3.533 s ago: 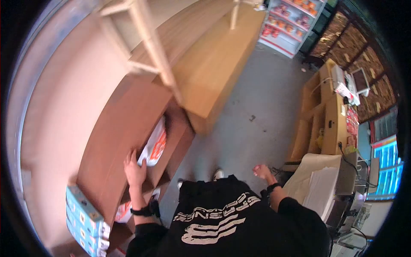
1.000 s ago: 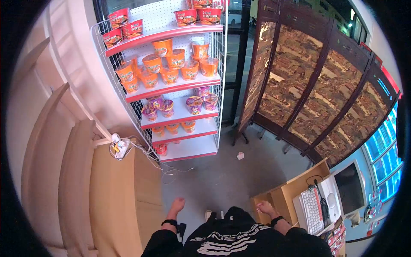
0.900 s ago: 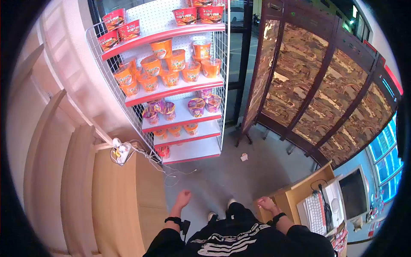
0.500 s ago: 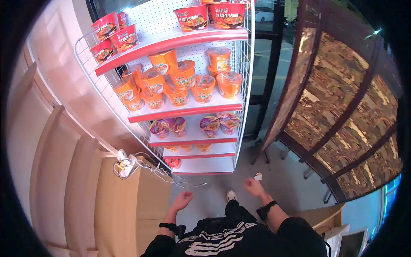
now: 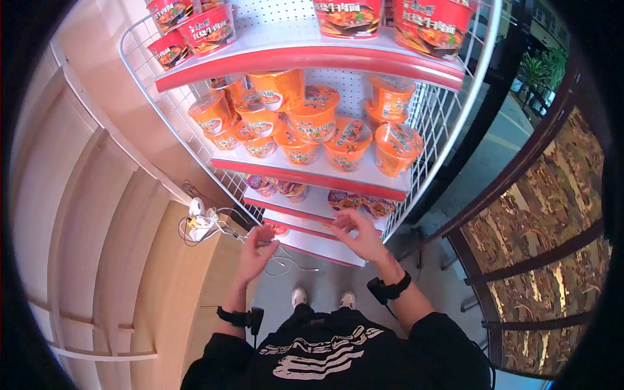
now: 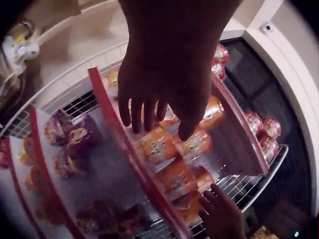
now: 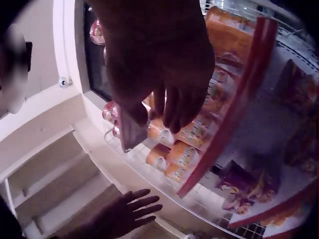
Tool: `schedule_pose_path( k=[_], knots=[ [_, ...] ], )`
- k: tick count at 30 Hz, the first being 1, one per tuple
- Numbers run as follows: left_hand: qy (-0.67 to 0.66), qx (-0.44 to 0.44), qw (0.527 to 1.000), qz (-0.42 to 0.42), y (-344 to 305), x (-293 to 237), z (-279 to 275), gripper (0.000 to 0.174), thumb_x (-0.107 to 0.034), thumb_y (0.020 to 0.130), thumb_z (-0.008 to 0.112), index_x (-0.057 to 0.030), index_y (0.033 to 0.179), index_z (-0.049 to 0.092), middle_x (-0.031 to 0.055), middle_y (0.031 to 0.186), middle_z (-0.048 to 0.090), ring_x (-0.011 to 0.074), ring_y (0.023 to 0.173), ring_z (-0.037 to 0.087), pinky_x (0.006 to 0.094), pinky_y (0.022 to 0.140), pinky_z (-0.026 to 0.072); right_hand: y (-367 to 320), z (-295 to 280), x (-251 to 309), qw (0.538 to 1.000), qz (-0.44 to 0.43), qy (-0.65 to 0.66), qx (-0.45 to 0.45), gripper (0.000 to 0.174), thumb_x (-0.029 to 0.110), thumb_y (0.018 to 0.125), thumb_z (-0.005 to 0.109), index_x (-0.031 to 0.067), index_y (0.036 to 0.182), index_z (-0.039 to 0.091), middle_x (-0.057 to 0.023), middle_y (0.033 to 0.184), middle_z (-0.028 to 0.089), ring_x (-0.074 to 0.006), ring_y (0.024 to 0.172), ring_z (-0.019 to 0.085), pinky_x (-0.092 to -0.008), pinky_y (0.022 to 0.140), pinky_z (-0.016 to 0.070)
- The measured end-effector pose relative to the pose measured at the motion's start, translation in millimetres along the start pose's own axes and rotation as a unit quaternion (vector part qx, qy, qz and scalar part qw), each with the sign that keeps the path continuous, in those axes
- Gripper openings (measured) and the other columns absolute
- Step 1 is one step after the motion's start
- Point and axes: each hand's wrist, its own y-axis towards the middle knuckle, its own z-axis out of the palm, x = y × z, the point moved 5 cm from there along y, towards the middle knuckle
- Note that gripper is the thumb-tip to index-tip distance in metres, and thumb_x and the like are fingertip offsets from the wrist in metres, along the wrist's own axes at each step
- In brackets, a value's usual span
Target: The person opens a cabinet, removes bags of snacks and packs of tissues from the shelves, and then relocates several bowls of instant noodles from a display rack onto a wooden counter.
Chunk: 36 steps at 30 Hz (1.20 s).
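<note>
Facing the wire display rack (image 5: 437,127), the person has both hands up and empty. The left hand (image 5: 255,249) has loose, spread fingers and hangs just in front of the low white shelf (image 5: 320,247). The right hand (image 5: 358,233) is spread too, its fingertips close by the purple noodle bowls (image 5: 344,199), which sit on the shelf just above. Orange noodle cups (image 5: 313,122) crowd the next shelf up.

Head camera looks down, wrist cameras close, upward, all share rack (image 5: 305,173)
</note>
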Motion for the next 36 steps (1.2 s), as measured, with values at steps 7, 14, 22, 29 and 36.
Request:
schedule_pose_path(
  k=[7, 14, 22, 29, 36],
  knots=[
    [0.058, -0.148, 0.971, 0.179, 107.4, -100.5, -58.4, 0.066, -0.013, 0.076, 0.076, 0.0001, 0.128, 0.039, 0.0163, 0.121, 0.053, 0.0239, 0.11, 0.054, 0.0366, 0.094, 0.043, 98.8, -35.8, 114.6, 0.961, -0.205, -0.053, -0.176, 0.076, 0.016, 0.075, 0.077, 0.0009, 0.134, 0.031, -0.0168, 0.12, 0.053, -0.0242, 0.111, 0.055, -0.0371, 0.092, 0.0465],
    [-0.002, -0.145, 0.946, 0.289, 209.4, -120.2, -70.9, 0.101, -0.007, 0.067, 0.081, -0.0032, 0.144, 0.016, 0.0191, 0.138, 0.035, 0.0267, 0.124, 0.041, 0.0426, 0.103, 0.037, 218.4, -15.7, 165.3, 0.946, -0.231, -0.08, -0.211, 0.104, 0.031, 0.062, 0.087, -0.0007, 0.137, 0.023, -0.0206, 0.132, 0.041, -0.0323, 0.122, 0.044, -0.0406, 0.101, 0.0382],
    [-0.129, -0.025, 0.93, 0.343, 278.7, -111.5, -67.6, 0.113, -0.01, 0.06, 0.087, -0.0073, 0.144, 0.011, 0.0145, 0.14, 0.031, 0.026, 0.127, 0.038, 0.042, 0.106, 0.036, 260.2, 2.3, 165.7, 0.938, -0.243, -0.137, -0.207, 0.098, 0.022, 0.06, 0.089, -0.0004, 0.132, 0.025, -0.0173, 0.13, 0.042, -0.0247, 0.122, 0.044, -0.0395, 0.102, 0.0389],
    [-0.113, -0.128, 0.933, 0.317, 276.4, -108.2, -62.5, 0.134, -0.019, 0.052, 0.09, -0.0011, 0.145, -0.005, 0.0219, 0.142, 0.027, 0.0305, 0.127, 0.038, 0.0422, 0.107, 0.033, 261.3, 10.9, 170.9, 0.931, -0.205, -0.157, -0.258, 0.092, 0.028, 0.057, 0.089, -0.0032, 0.124, 0.034, -0.0207, 0.118, 0.052, -0.0317, 0.11, 0.054, -0.0411, 0.094, 0.0432],
    [-0.043, -0.153, 0.95, 0.268, 274.2, -103.7, -65.0, 0.13, -0.021, 0.052, 0.09, -0.0015, 0.144, 0.0, 0.023, 0.141, 0.027, 0.0319, 0.127, 0.038, 0.0418, 0.106, 0.0338, 254.0, 13.1, 181.1, 0.901, -0.189, -0.197, -0.337, 0.091, 0.028, 0.057, 0.089, -0.0027, 0.122, 0.033, -0.0197, 0.116, 0.052, -0.0301, 0.109, 0.055, -0.0403, 0.093, 0.0436]
  ],
)
